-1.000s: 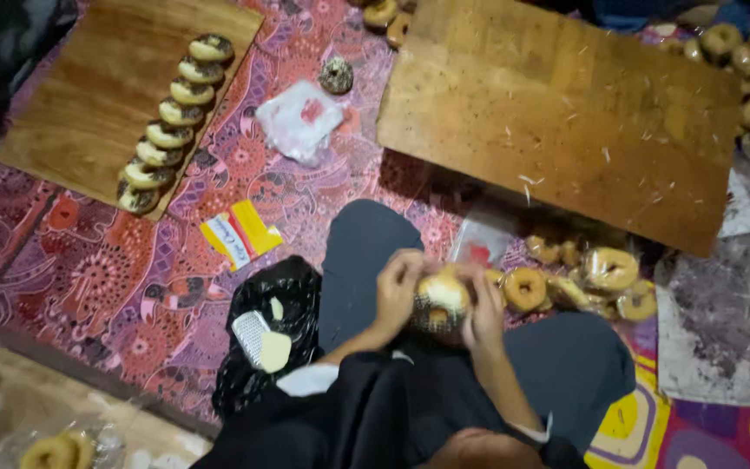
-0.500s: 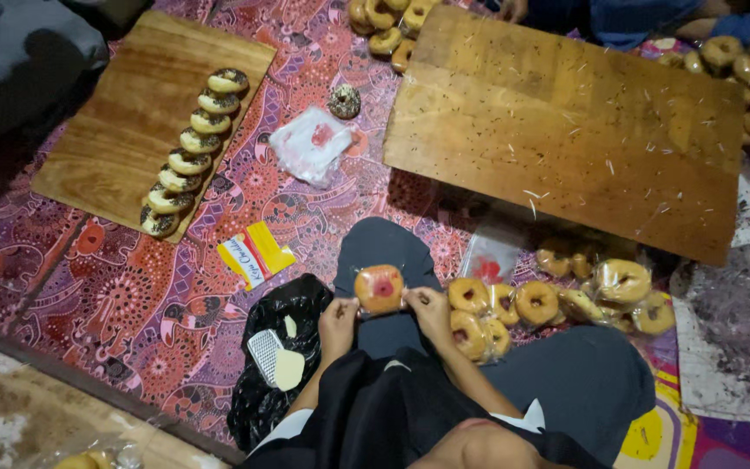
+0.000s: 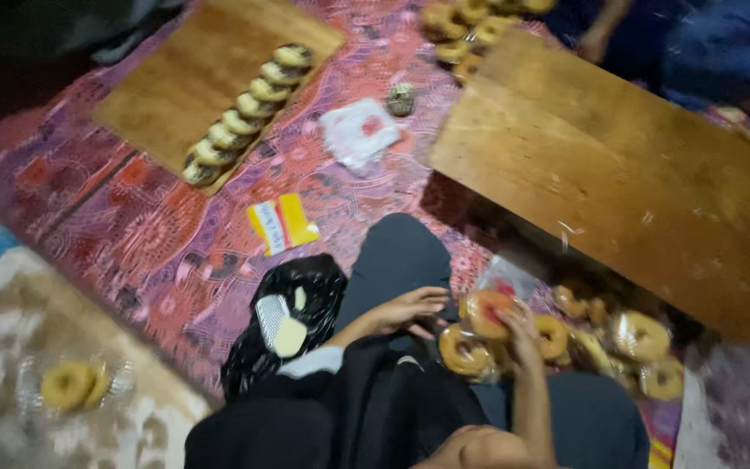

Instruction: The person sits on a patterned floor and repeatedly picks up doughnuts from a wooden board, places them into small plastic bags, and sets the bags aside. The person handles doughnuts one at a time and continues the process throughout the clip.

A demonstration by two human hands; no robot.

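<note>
I sit on a patterned red mat with my knee (image 3: 397,256) in dark trousers below me. My right hand (image 3: 521,334) holds a wrapped doughnut (image 3: 488,313) with a red centre just right of my knee. My left hand (image 3: 410,311) reaches across with its fingers spread, touching or nearly touching that doughnut's left edge. Another wrapped doughnut (image 3: 463,350) lies just below them, and a pile of wrapped doughnuts (image 3: 627,339) lies to the right on the mat.
A wooden board (image 3: 184,95) at the upper left carries a row of wrapped doughnuts (image 3: 245,113). A larger wooden board (image 3: 627,174) lies at the right. A black bag (image 3: 284,317), a yellow packet (image 3: 281,223), a white packet (image 3: 359,132) and another person's blue clothing (image 3: 705,52) are nearby.
The doughnut I held up over my knee with both hands has moved down and right toward the pile. My left hand has loosened from it. The view has shifted.
</note>
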